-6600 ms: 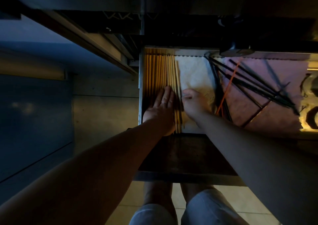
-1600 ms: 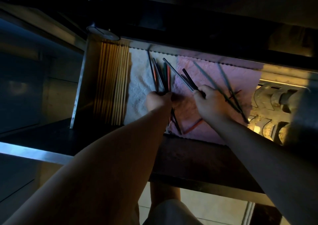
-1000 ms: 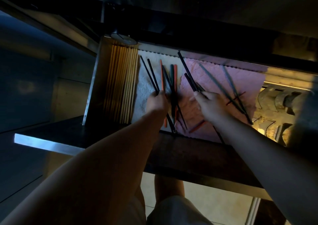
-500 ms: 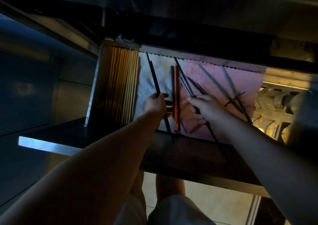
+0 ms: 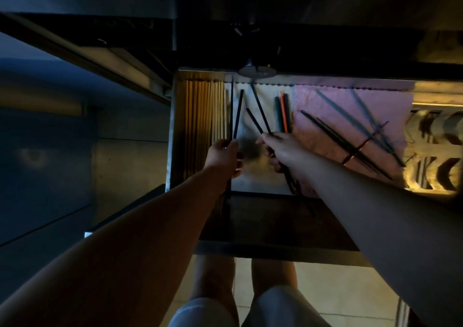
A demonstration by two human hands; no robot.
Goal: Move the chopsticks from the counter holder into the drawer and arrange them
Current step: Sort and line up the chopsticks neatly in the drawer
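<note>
Gripping two dark chopsticks (image 5: 237,116) each, two hands (image 5: 223,157)

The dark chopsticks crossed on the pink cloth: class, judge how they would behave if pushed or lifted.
Probably stiff: the dark chopsticks lie straight where they cross. Likely light, being thin. The textured pink cloth may curb rolling.

Both bare forearms reach forward side by side, the left hand (image 5: 223,155) curled round two black chopsticks (image 5: 236,115) held near upright, the right hand (image 5: 281,149), back up, pinching another black pair (image 5: 261,112) that slants left.
</note>
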